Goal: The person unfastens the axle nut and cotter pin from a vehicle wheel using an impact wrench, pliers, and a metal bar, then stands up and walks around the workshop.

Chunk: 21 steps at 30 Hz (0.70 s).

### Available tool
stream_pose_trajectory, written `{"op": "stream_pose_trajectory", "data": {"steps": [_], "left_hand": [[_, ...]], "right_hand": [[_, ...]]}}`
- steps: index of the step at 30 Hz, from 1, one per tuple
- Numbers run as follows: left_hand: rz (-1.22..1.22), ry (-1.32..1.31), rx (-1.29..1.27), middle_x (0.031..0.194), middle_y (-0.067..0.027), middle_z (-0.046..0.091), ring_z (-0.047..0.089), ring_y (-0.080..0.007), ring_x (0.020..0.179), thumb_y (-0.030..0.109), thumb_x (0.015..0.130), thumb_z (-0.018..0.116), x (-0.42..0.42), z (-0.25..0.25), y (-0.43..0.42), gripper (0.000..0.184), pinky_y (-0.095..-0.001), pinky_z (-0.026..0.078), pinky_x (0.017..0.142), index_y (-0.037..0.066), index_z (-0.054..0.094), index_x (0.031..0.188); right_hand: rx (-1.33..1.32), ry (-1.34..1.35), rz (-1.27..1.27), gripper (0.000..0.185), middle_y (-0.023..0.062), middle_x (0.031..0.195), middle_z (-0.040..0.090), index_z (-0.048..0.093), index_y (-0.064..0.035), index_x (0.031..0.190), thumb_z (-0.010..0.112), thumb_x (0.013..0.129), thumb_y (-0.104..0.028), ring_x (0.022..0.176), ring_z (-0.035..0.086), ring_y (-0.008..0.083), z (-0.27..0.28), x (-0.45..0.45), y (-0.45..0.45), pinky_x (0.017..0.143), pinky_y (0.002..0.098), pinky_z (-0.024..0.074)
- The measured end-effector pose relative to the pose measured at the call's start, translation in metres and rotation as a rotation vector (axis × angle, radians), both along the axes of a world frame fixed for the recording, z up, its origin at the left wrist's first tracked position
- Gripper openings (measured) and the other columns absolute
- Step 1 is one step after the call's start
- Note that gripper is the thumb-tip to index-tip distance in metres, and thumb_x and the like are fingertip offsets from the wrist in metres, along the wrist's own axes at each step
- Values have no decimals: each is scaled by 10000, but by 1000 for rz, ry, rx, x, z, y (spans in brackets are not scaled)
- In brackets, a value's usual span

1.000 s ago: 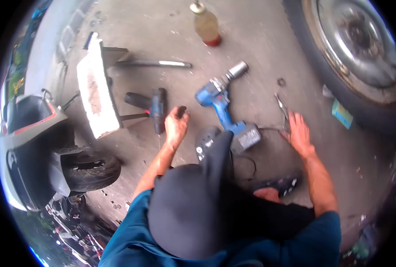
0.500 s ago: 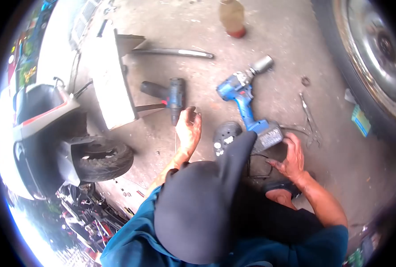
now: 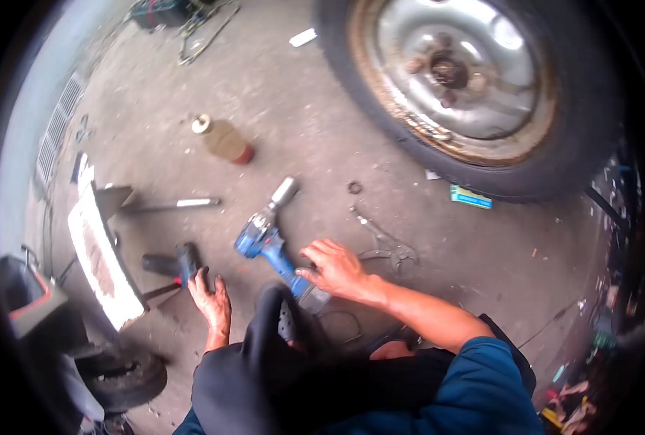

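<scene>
My left hand [image 3: 211,301] is low over the floor with its fingers apart, at the near end of a small blue-and-black drill [image 3: 185,264]. I cannot tell whether the fingertips touch it. My right hand [image 3: 335,268] hovers beside the handle of a blue impact wrench [image 3: 264,246], palm down, fingers loosely bent and apart. A long socket [image 3: 285,190] is on the wrench's nose, pointing away from me. Its battery end is partly hidden by my knee and hand. Right of the wrench lie metal pliers [image 3: 389,246] and a small dark ring [image 3: 354,188].
A large tyre on a rusty steel wheel [image 3: 475,80] fills the upper right, with a blue-green box [image 3: 471,197] at its edge. A bottle [image 3: 228,141], a metal bar [image 3: 185,203] and a white-edged panel [image 3: 101,254] are farther left. A scooter wheel [image 3: 123,380] stands lower left.
The view has swung right and up, so more of the tyre shows. My right hand has moved from beside the wrench's battery to its handle. My left hand stays near the drill.
</scene>
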<state>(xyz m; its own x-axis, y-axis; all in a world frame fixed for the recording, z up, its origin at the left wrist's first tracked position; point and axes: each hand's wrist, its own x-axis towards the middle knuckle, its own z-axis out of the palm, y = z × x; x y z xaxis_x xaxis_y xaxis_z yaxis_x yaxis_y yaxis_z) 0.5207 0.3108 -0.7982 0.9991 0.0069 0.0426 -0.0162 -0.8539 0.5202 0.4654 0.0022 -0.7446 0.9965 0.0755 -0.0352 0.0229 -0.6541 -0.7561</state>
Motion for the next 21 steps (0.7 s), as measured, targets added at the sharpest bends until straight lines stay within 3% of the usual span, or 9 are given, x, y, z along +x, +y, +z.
{"op": "stream_pose_trajectory", "data": {"steps": [1, 5, 6, 9, 12, 16, 21], "left_hand": [[-66, -55, -20, 1097, -178, 543, 512, -368, 1057, 49, 779, 662, 2, 1, -9, 341, -447, 410, 931, 21, 585, 1110], [-187, -70, -118, 1053, -165, 567, 537, -353, 1014, 31, 764, 670, 12, 12, -52, 298, -433, 424, 900, 21, 595, 1053], [-205, -74, -144, 1050, -165, 568, 539, -352, 1009, 28, 764, 670, 13, 14, -58, 297, -431, 425, 897, 21, 596, 1051], [-277, -68, -192, 1012, -167, 579, 549, -354, 962, 15, 767, 665, 15, 17, -72, 272, -424, 437, 864, 14, 599, 1030], [-375, -70, -222, 969, -165, 585, 553, -355, 923, 8, 760, 664, 16, 17, -86, 258, -422, 447, 838, 12, 606, 1011], [-499, -115, -195, 982, -171, 594, 564, -368, 911, 25, 765, 665, 18, 28, -108, 240, -431, 472, 809, 27, 621, 1001], [-543, -111, -208, 950, -161, 612, 576, -367, 876, 51, 772, 672, 18, 28, -125, 227, -431, 470, 798, 38, 624, 993]], "right_hand": [[-2, 38, -25, 297, 106, 1009, 622, 611, -48, 1009, 714, 810, -243, 973, 590, 297, -1, 2, -5, 841, 405, 487], [210, 107, -431, 212, 126, 825, 629, 621, -28, 895, 679, 861, -229, 755, 616, 308, 16, 17, -29, 695, 376, 500], [264, 190, -512, 227, 114, 774, 637, 632, -15, 897, 652, 899, -241, 675, 615, 273, 22, 26, -40, 629, 364, 486], [517, 61, -729, 251, 78, 822, 664, 639, -18, 969, 636, 921, -264, 678, 614, 192, 10, 43, -70, 613, 326, 488], [921, 143, -963, 269, 65, 873, 677, 632, -23, 1035, 619, 936, -273, 713, 626, 148, 26, 45, -98, 629, 297, 500], [1061, 103, -1088, 276, 76, 888, 682, 623, -19, 1062, 625, 927, -260, 742, 644, 139, 30, 38, -118, 636, 260, 500], [887, 226, -1053, 251, 53, 877, 675, 628, -33, 1056, 631, 924, -246, 749, 629, 116, 11, 26, -102, 646, 251, 488]]}}
